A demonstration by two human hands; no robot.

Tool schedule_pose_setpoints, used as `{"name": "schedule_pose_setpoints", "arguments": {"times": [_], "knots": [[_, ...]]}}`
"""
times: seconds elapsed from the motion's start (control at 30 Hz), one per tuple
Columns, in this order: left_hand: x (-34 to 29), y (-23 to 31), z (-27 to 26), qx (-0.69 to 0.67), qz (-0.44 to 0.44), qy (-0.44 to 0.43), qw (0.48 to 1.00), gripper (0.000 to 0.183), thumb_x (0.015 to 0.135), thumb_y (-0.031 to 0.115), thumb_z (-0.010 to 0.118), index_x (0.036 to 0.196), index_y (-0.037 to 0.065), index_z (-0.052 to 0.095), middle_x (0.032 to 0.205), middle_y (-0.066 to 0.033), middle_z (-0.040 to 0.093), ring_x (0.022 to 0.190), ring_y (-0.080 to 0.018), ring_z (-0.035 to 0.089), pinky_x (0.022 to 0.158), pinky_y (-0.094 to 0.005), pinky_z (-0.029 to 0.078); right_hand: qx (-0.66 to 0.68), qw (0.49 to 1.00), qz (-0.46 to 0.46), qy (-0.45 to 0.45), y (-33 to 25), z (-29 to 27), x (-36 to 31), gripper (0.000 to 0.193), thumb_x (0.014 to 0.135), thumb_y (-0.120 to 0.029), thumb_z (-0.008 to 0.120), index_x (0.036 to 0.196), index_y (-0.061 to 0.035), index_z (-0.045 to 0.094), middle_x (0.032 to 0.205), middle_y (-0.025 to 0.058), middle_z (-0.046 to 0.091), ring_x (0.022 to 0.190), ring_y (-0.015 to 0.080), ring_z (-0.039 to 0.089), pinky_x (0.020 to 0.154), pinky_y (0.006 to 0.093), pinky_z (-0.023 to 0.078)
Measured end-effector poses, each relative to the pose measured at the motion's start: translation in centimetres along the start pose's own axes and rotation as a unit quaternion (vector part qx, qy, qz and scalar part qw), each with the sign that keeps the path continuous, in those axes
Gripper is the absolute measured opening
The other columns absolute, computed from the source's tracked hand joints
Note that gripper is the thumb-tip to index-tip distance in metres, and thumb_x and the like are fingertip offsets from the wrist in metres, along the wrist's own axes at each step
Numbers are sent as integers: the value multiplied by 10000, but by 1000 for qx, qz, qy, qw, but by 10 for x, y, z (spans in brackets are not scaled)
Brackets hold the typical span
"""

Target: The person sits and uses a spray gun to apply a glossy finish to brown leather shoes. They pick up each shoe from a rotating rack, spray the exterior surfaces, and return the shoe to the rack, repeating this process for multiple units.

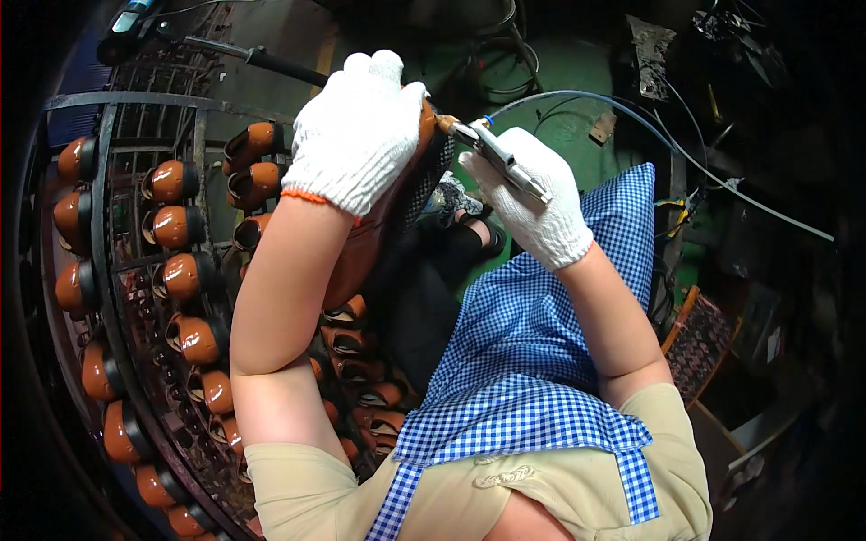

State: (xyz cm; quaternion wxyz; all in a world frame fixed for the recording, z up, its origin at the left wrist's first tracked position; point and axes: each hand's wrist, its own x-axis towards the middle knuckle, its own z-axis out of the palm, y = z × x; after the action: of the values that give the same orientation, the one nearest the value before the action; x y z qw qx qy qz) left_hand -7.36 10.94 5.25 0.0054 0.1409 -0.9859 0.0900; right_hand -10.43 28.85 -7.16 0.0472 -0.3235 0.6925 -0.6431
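My left hand, in a white knit glove with an orange cuff edge, is closed round a brown leather boot. The boot's dark, textured sole faces right, and the glove and forearm cover much of the upper. In my right hand, also gloved in white, is a silver air gun. Its copper-coloured tip points at the boot beside my left fingers; whether they touch I cannot tell. A clear bluish hose runs from a blue fitting on the gun off to the right.
On the left stands a metal rack with rows of brown shoes with dark soles. More brown shoes sit below my left arm. A blue checked apron covers my lap. At right are a patterned chair and a small block on the green floor.
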Motion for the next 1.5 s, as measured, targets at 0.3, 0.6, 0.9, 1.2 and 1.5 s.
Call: {"name": "schedule_pose_setpoints", "arguments": {"times": [0.3,0.6,0.9,1.2,1.5], "knots": [[15,-24,4,15,-87,-36,995,439,1067,460,511,1153,44,623,1202,-252,695,1128,-463,676,982,-523,539,43,999,0,14,-3,31,-16,170,940,-199,808,987,-46,753,825,122,658,664,287,659,597,389,511],[-73,-63,-6,-493,-213,23,843,592,1085,467,600,1537,100,493,1349,-54,605,1184,-165,598,1029,-343,477,-2,997,-72,0,-2,47,-53,189,912,-230,823,1052,-110,782,817,93,669,695,284,679,610,385,547],[-241,-67,41,-482,-281,38,829,460,1043,33,550,1502,43,536,1314,-77,583,1223,-177,559,1117,-341,416,-73,990,-118,-38,1,47,-84,219,886,-265,837,1040,-132,758,845,79,661,721,279,675,626,385,541],[-246,-34,11,-400,-116,-32,909,475,856,-132,736,1288,42,642,1221,-88,598,1108,-203,644,989,-338,525,-9,987,-44,-157,-17,2,-81,191,927,-275,810,970,-104,737,814,95,644,715,292,661,629,390,533],[-178,-12,-25,-49,219,-40,974,600,693,60,873,1260,186,724,1311,-49,693,1293,-299,624,1148,-505,448,-45,973,-72,-214,-18,-41,-93,216,898,-320,840,896,-128,741,781,69,638,671,265,643,592,374,515]]}}
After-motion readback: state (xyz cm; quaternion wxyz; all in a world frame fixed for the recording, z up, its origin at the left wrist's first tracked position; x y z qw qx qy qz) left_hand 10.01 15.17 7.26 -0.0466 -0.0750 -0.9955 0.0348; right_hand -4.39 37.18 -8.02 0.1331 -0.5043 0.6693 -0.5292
